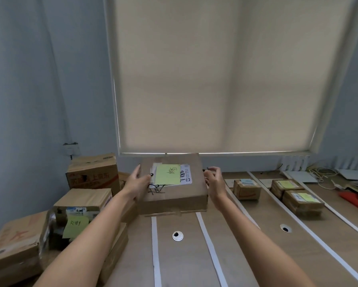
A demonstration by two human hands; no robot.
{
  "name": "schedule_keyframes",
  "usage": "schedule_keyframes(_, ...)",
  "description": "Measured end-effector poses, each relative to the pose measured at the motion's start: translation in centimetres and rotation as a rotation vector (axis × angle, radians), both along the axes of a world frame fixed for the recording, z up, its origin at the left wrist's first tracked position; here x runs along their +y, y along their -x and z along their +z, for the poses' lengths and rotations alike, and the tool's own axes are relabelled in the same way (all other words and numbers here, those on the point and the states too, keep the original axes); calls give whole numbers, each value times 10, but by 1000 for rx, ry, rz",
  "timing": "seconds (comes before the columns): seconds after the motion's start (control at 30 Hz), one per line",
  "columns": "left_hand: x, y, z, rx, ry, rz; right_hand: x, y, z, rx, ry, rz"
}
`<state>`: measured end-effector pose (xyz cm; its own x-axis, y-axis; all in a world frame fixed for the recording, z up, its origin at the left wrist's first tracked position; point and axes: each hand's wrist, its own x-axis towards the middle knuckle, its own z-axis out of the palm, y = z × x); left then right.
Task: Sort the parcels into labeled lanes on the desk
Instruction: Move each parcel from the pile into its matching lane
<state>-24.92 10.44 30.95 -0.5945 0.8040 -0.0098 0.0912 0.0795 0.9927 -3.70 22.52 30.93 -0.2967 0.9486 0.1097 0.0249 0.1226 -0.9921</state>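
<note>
A large flat cardboard parcel [180, 195] with a green sticky note and a white shipping label on top lies at the far end of the middle taped lane [178, 257] of the desk. My left hand [137, 182] lies against its left edge, fingers straight along the side and thumb resting on top. Beside its right edge is my right hand [214, 180], fingers loosely curled and holding nothing; whether it touches the box I cannot tell.
White tape strips [210, 249] mark lanes on the wooden desk. A small box [246, 189] sits in the lane to the right, and two noted boxes [298, 198] sit further right. Several boxes [82, 204] are piled at the left. Cables and a red item [356, 201] lie far right.
</note>
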Motion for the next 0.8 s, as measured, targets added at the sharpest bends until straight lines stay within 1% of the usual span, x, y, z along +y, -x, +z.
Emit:
schedule_keyframes(0.07, 0, -5, -21, -141, 87, 52, 1, -6, -19, -8, 100, 11)
schedule_keyframes(0.13, 1, -15, -47, -247, 128, 81, -3, -13, -44, -55, 140, 25)
schedule_keyframes(0.23, 7, -35, -88, -310, 208, 38, -8, -26, -82, -70, 208, 2)
schedule_keyframes(0.37, 24, -74, -126, -330, 244, 17, -2, -58, -121, -135, 250, 47)
schedule_keyframes(0.47, 50, -106, -137, -321, 241, -25, 23, -91, -139, -173, 258, 14)
schedule_keyframes(0.53, 77, -131, -142, -313, 226, -46, 46, -117, -150, -212, 270, -10)
schedule_keyframes(0.63, 125, -181, -154, -280, 213, -62, 85, -167, -164, -220, 303, -91)
schedule_keyframes(0.8, 220, -295, -193, -253, 236, -73, 178, -280, -195, -223, 299, -125)
